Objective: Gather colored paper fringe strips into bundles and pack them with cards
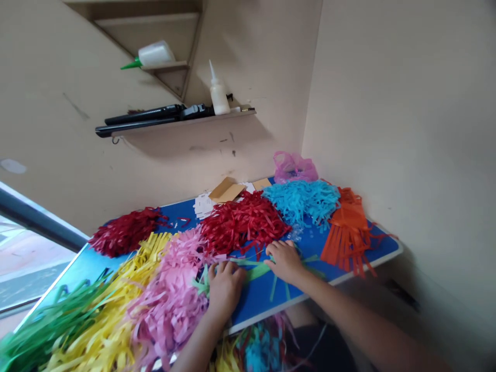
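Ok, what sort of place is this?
Probably a craft corner, at home or in a small workshop; I can't tell which. A blue table where two walls meet bears pale green strips and a fringed pink heap; a wall shelf holds a nozzled squeeze bottle.

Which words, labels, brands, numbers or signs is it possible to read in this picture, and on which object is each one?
No text can be read.
White papers at the wall: any print is too small and blurred.
Upright bottle and lying bottle: no readable label.
Light green paper: no writing visible.
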Motion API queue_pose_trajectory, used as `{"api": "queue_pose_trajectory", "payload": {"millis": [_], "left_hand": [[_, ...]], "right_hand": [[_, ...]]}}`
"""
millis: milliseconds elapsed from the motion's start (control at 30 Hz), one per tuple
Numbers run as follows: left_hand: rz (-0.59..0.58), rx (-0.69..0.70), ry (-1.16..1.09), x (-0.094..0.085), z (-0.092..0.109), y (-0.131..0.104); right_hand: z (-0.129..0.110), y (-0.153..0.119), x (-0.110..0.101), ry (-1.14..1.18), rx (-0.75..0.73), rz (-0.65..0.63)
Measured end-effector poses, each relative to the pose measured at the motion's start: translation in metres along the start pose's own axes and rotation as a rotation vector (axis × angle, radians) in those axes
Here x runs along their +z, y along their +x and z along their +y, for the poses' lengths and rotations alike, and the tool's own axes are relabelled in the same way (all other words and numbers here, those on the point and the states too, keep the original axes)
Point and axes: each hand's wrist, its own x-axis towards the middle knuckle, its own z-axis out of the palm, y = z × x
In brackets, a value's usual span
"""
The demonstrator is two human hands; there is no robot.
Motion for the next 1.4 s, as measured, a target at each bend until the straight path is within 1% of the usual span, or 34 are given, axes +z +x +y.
{"api": "queue_pose_trajectory", "payload": {"millis": [67, 133, 200, 300, 400, 533, 600, 667, 767, 833, 900, 1000, 1233, 1333, 1400], "left_hand": [[0.004, 0.056, -0.005, -0.003, 0.001, -0.001], [0.002, 0.1, -0.01, -0.004, 0.003, -0.002], [0.008, 0.13, -0.016, -0.004, 0.005, -0.002], [0.045, 0.156, -0.022, 0.0, 0.008, -0.001], [0.1, 0.15, -0.013, 0.004, 0.01, 0.001], [0.143, 0.142, -0.01, 0.006, 0.014, -0.004], [0.137, 0.154, -0.01, 0.006, 0.013, -0.011], [0.111, 0.153, -0.03, 0.006, 0.01, -0.021], [0.049, 0.072, -0.146, 0.008, 0.001, -0.033], [0.015, 0.018, -0.215, 0.009, -0.004, -0.037], [-0.007, 0.001, -0.235, 0.01, -0.007, -0.037], [-0.017, -0.021, -0.229, 0.009, -0.007, -0.034], [-0.056, -0.077, -0.163, 0.008, 0.0, -0.021], [-0.056, -0.097, -0.118, 0.008, 0.002, -0.017], [-0.038, -0.089, -0.094, 0.007, 0.003, -0.016]], "right_hand": [[-0.001, -0.004, -0.005, -0.006, -0.126, -0.008], [-0.001, -0.006, -0.004, -0.045, -0.28, -0.033], [0.001, -0.005, 0.0, -0.092, -0.363, -0.046], [0.003, 0.0, 0.003, -0.101, -0.35, -0.041], [-0.002, 0.002, 0.002, -0.098, -0.32, -0.01], [-0.015, -0.004, 0.008, -0.096, -0.372, 0.053], [-0.014, -0.009, 0.015, -0.077, -0.385, 0.05], [-0.004, -0.015, 0.02, -0.017, -0.362, 0.029], [0.017, -0.023, 0.024, 0.105, -0.298, 0.003], [0.029, -0.026, 0.024, 0.161, -0.245, -0.011], [0.035, -0.026, 0.023, 0.193, -0.198, -0.02], [0.035, -0.024, 0.022, 0.218, -0.142, -0.024], [0.026, -0.016, 0.019, 0.195, -0.043, -0.057], [0.021, -0.011, 0.015, 0.159, -0.009, -0.071], [0.017, -0.009, 0.009, 0.128, -0.013, -0.06]]}}
